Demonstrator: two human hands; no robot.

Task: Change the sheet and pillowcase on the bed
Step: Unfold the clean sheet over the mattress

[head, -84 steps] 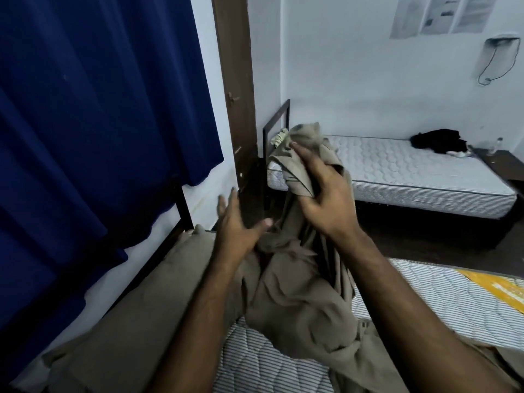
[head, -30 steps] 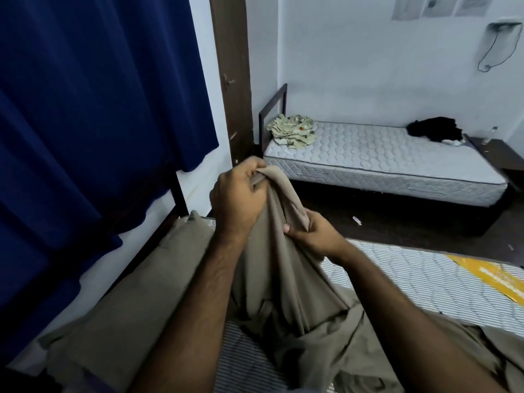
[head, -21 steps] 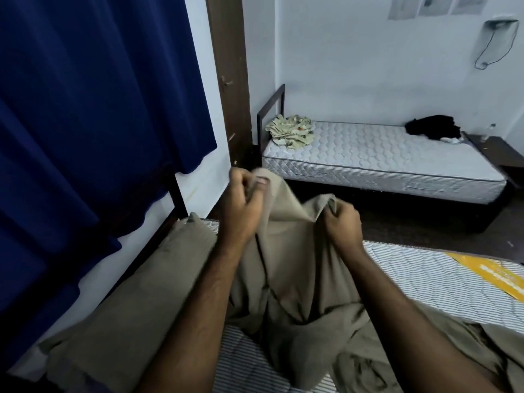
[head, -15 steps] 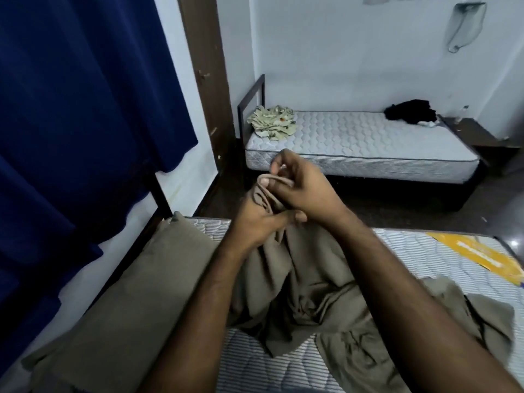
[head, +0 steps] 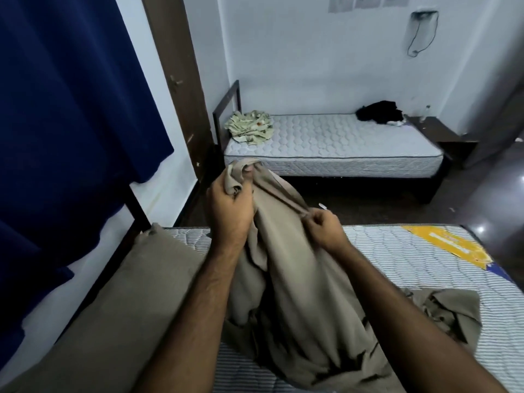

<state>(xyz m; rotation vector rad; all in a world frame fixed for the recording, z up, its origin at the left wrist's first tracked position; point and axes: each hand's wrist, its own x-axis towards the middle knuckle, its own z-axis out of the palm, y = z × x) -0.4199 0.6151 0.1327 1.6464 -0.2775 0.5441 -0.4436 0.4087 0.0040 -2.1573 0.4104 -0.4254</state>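
While raised above the near bed's striped mattress (head: 397, 251), gripped a bunched corner of the tan sheet (head: 300, 293) in the left hand (head: 229, 211), fingers curled tight round the cloth, thumb tip showing at the top of the bunch. Pinched an edge of the same sheet just beside it with the right hand (head: 323, 225), fingers curled in on the fold. Hung down from both hands between the forearms and pooled in a rumpled heap on the mattress, trailing off to the right. Lay along the headboard side at left, a pillow (head: 119, 302) in a matching tan case. Carried a yellow label (head: 450, 245) at the mattress's far right corner, its pale lettering too blurred to read. Stood across the dark floor a second bed (head: 334, 148) with a bare quilted mattress, a crumpled patterned cloth (head: 251, 130) at its head end and a black garment (head: 380, 112) at the far end. Draped at left, a dark blue curtain (head: 71, 109); pinned on the wall, papers (head: 368, 0), illegible.
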